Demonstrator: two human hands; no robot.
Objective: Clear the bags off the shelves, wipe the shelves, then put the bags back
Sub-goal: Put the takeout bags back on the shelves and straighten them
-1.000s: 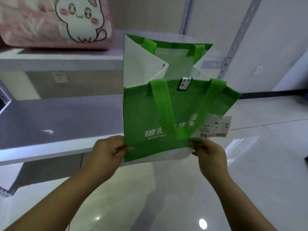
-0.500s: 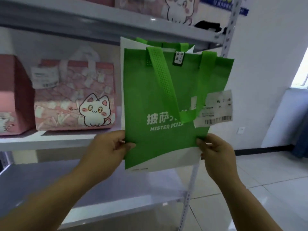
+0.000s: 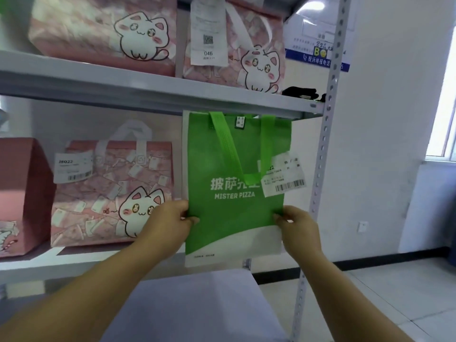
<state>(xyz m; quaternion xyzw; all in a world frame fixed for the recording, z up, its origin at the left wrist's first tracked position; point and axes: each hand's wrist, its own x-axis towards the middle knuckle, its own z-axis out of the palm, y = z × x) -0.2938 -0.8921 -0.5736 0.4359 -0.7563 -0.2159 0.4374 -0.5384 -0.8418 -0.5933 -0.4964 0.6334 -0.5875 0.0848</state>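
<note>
Green bag (image 3: 234, 174): flat, upright, white base band, "MISTER PIZZA" print, green handles drooping down front, barcode tag (image 3: 283, 177) at right. Left hand (image 3: 170, 223) and right hand (image 3: 299, 228) pinch its lower side edges, before middle shelf (image 3: 81, 264), right of pink cat bag (image 3: 111, 193)

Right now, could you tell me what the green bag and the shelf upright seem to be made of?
Green bag: probably non-woven fabric, matte, with a dotted embossed texture on its handle. Shelf upright: looks like grey-painted metal, punched with regular holes.

Bright window daylight, soft wide-angle blur
</note>
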